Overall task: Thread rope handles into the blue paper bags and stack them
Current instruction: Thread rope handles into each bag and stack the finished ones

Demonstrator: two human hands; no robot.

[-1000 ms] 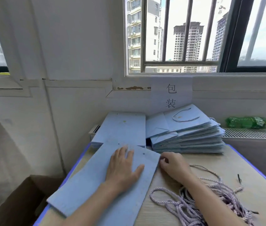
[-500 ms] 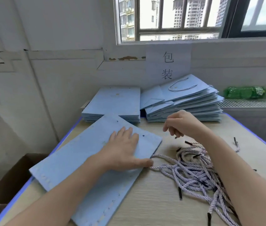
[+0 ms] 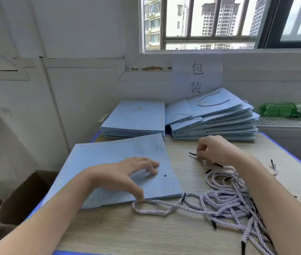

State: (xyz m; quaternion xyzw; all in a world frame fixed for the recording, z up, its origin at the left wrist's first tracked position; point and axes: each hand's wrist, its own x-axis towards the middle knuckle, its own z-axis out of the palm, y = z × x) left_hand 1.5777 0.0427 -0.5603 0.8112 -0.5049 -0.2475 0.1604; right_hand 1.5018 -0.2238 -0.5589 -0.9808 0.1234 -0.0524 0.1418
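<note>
Pinching a rope tip (image 3: 192, 154) now, right hand (image 3: 214, 150) has dropped tableward.

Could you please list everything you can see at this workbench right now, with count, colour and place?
flat bag: one, blue, near left of table, under left hand
plain bag stack: one, blue, far centre
handled bag stack: one, blue, far right
rope pile: many, lilac with black tips, near right
bottle: one, green, on radiator
paper sign: one, white, on wall
cardboard box: one, brown, left of table
left hand: fingertips on flat bag
right hand: pinching rope tip
</note>
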